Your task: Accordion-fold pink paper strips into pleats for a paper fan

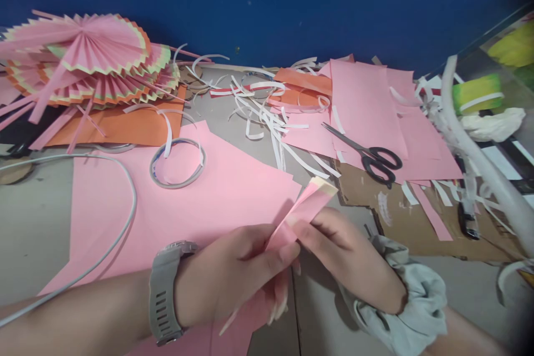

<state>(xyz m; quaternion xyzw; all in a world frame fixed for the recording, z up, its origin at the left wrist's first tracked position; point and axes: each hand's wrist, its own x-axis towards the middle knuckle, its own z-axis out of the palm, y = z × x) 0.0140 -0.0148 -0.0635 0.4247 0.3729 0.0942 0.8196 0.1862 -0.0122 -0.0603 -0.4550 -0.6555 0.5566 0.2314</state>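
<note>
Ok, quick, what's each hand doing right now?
Left hand: closed, holding the folded pink paper.
Right hand: closed, holding the same folded pink paper.

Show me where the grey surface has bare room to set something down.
One bare patch lies left of the large pink sheet, below the brown disc; another at lower right, below the cardboard, right of the scrunchie. It is crowded around the scissors, white strips and paper fans.

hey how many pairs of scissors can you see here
1: the black-handled scissors, lying mostly on the pink sheets at right, beyond the right hand. Others may be hidden under the paper.
</note>
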